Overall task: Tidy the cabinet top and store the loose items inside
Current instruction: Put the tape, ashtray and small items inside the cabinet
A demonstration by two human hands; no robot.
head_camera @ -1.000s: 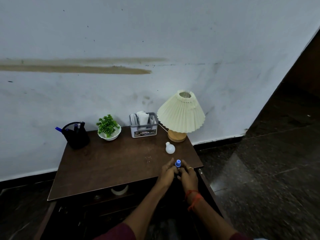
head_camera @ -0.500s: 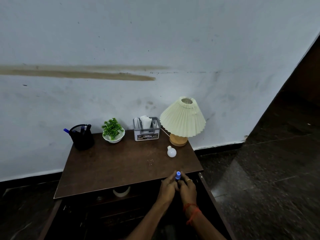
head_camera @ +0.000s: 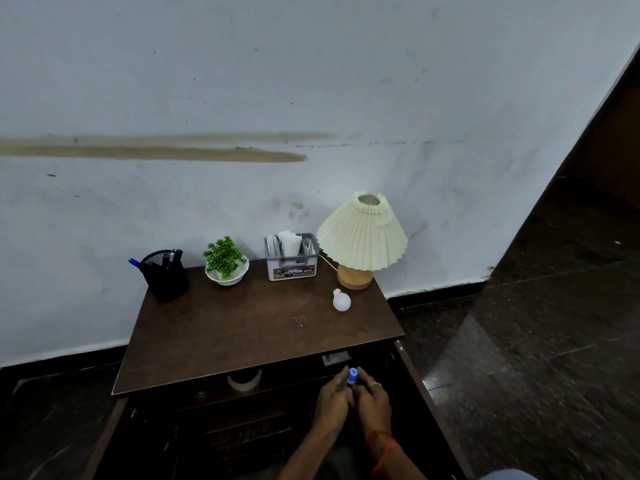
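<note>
Both my hands hold a small object with a blue cap (head_camera: 352, 374) just below the front edge of the brown cabinet top (head_camera: 242, 327), over the open dark interior. My left hand (head_camera: 334, 400) and my right hand (head_camera: 372, 400) are pressed together with fingers curled round it; only the blue cap shows. A white light bulb (head_camera: 341, 300) lies loose on the top near the lamp (head_camera: 362, 237).
Along the back stand a black mesh pen holder (head_camera: 165, 273), a small green plant in a white bowl (head_camera: 227, 263) and a grey organiser box (head_camera: 291, 258). A roll of tape (head_camera: 244, 380) sits inside the cabinet. The open door edge (head_camera: 415, 382) runs at the right.
My hands carried the blue-capped object from the cabinet top's front right corner down past its edge, in front of the open interior. The view has pulled back.
</note>
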